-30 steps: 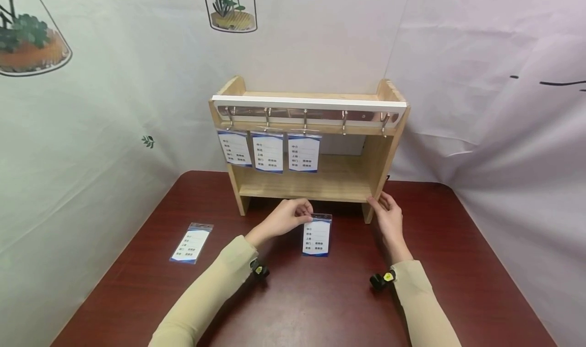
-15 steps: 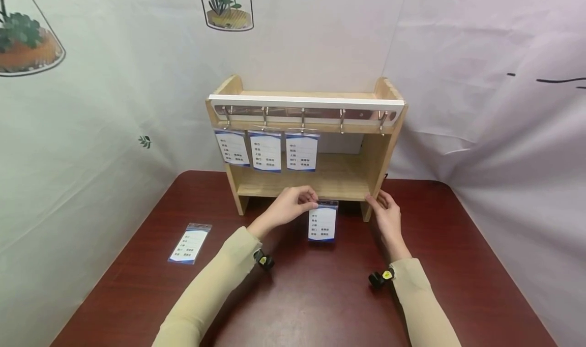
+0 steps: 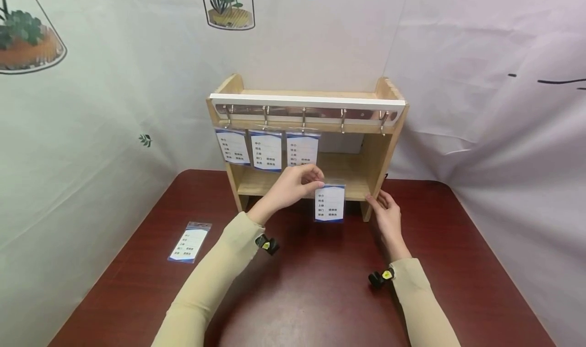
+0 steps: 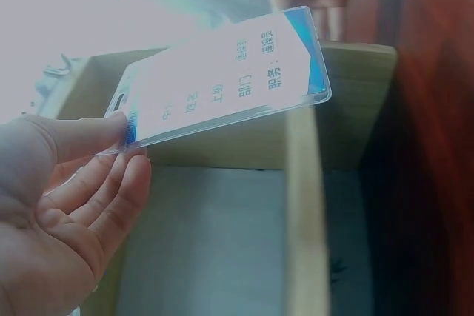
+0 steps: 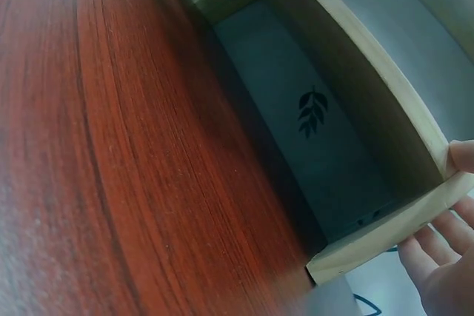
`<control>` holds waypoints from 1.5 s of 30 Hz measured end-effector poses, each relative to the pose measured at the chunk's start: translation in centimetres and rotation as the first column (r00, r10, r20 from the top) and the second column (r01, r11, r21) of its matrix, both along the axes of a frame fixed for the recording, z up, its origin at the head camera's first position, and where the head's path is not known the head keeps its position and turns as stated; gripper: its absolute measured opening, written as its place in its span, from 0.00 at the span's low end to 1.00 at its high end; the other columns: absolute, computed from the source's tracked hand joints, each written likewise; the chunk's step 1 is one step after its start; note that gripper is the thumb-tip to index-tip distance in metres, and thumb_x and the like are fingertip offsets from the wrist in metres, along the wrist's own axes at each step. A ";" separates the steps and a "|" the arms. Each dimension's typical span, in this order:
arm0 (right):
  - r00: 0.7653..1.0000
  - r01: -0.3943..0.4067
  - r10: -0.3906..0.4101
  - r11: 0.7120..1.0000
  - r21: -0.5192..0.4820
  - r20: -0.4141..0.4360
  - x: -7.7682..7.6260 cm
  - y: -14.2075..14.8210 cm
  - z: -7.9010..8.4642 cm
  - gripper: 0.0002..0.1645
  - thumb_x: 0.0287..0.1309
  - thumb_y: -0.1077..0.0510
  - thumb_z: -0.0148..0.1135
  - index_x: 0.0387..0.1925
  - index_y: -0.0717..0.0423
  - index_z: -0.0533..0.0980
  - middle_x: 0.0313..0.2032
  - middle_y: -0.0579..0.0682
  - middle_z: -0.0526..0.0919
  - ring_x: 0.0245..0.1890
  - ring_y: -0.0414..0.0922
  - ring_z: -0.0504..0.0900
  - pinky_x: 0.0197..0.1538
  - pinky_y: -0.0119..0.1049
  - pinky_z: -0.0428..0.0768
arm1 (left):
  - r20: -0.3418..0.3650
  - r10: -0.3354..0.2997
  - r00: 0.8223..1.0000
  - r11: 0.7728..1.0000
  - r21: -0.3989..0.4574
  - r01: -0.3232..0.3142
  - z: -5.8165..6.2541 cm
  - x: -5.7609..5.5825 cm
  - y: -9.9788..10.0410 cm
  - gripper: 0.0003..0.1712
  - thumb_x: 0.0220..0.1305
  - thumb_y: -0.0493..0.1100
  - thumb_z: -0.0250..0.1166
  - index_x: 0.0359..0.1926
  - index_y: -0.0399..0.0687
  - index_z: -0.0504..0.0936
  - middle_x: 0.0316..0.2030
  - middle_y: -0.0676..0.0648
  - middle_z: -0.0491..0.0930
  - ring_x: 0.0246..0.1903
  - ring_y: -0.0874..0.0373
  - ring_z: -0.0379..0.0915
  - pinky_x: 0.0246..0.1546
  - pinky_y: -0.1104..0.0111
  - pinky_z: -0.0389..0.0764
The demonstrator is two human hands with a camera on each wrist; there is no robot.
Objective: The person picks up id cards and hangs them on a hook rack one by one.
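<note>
My left hand (image 3: 293,186) pinches the top edge of a clear-sleeved ID badge (image 3: 329,204) between thumb and fingers. The badge, white with blue corners, hangs upright in front of the wooden shelf's (image 3: 256,189) lower board, below the hooks. In the left wrist view, the thumb lies over the slot end of the badge (image 4: 222,83). Down at the shelf's right side panel (image 5: 392,238), my right hand (image 3: 389,220) grips the wood, thumb on the inner side and fingers outside. Three similar badges (image 3: 266,151) hang in a row from the left hooks of the metal rail (image 3: 325,114).
Another ID badge (image 3: 189,242) lies flat on the left of the dark red table (image 3: 311,296). The two rightmost hooks (image 3: 383,122) carry no badge. White printed cloth (image 3: 476,108) stands behind and at both sides.
My left hand has lifted the badge up and slightly right, from low over the table to the height of the lower board. The right hand keeps its grip on the shelf's side.
</note>
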State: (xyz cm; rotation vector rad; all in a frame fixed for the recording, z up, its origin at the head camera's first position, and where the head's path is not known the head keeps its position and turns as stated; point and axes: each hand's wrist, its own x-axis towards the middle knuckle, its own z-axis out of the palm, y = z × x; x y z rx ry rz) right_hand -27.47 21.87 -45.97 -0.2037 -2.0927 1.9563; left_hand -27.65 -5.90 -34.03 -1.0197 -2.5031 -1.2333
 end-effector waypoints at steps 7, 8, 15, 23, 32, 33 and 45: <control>1.000 -0.026 0.026 1.000 -0.005 0.012 0.1 0.0 0.3 0.36 0.65 0.49 0.67 0.68 0.62 0.69 0.66 0.62 0.73 0.66 0.51 0.73 0.69 0.47 0.71 | -0.065 -0.017 0.998 0.999 0.040 0.019 2.8 0.1 0.3 0.06 0.68 0.40 0.68 0.42 0.44 0.83 0.37 0.51 0.86 0.39 0.62 0.81 0.45 0.71 0.82; 0.999 -0.029 0.030 1.000 -0.007 0.013 0.1 0.0 0.3 0.37 0.66 0.49 0.67 0.69 0.62 0.68 0.66 0.62 0.73 0.66 0.51 0.73 0.69 0.47 0.71 | -0.075 -0.020 0.997 0.999 0.045 0.023 3.2 0.1 0.3 0.06 0.68 0.40 0.68 0.42 0.44 0.83 0.37 0.51 0.86 0.39 0.63 0.81 0.45 0.72 0.82; 0.998 -0.040 0.041 0.999 -0.018 0.045 -0.1 0.1 0.0 0.38 0.66 0.49 0.66 0.71 0.61 0.66 0.69 0.61 0.70 0.68 0.51 0.71 0.70 0.46 0.70 | -0.126 -0.018 0.992 0.998 0.060 0.026 5.6 0.1 0.7 0.05 0.68 0.39 0.68 0.42 0.43 0.83 0.37 0.51 0.86 0.39 0.62 0.81 0.43 0.72 0.82; 0.999 -0.028 0.029 1.000 -0.013 0.036 0.1 0.0 0.1 0.39 0.65 0.48 0.67 0.70 0.62 0.67 0.68 0.63 0.70 0.67 0.53 0.72 0.70 0.47 0.70 | -0.155 -0.022 0.988 0.995 0.097 0.037 7.7 0.4 1.4 0.06 0.67 0.38 0.69 0.43 0.42 0.83 0.37 0.50 0.86 0.38 0.63 0.81 0.42 0.73 0.83; 0.999 -0.027 0.027 1.000 0.003 0.021 0.2 -0.1 0.1 0.38 0.65 0.49 0.68 0.69 0.63 0.68 0.67 0.63 0.72 0.66 0.53 0.73 0.69 0.48 0.71 | -0.195 0.004 0.981 0.995 0.094 0.015 9.0 0.3 2.0 0.05 0.68 0.37 0.67 0.43 0.41 0.83 0.39 0.48 0.86 0.40 0.61 0.81 0.44 0.74 0.82; 0.999 -0.029 0.029 1.000 0.003 0.018 0.2 -0.1 0.1 0.37 0.65 0.49 0.68 0.68 0.63 0.68 0.66 0.63 0.72 0.66 0.53 0.73 0.69 0.48 0.71 | -0.193 0.010 0.981 0.995 0.097 0.009 9.1 0.2 2.1 0.05 0.68 0.36 0.67 0.43 0.40 0.83 0.39 0.47 0.86 0.40 0.61 0.82 0.45 0.74 0.82; 1.000 -0.009 0.009 1.000 0.016 0.002 0.1 0.2 -0.2 0.36 0.65 0.47 0.68 0.67 0.61 0.70 0.65 0.61 0.74 0.66 0.51 0.74 0.68 0.47 0.72 | -0.276 0.079 0.958 0.997 0.027 -0.075 9.6 -0.5 2.7 0.10 0.70 0.36 0.65 0.49 0.38 0.85 0.44 0.45 0.87 0.38 0.59 0.83 0.43 0.75 0.81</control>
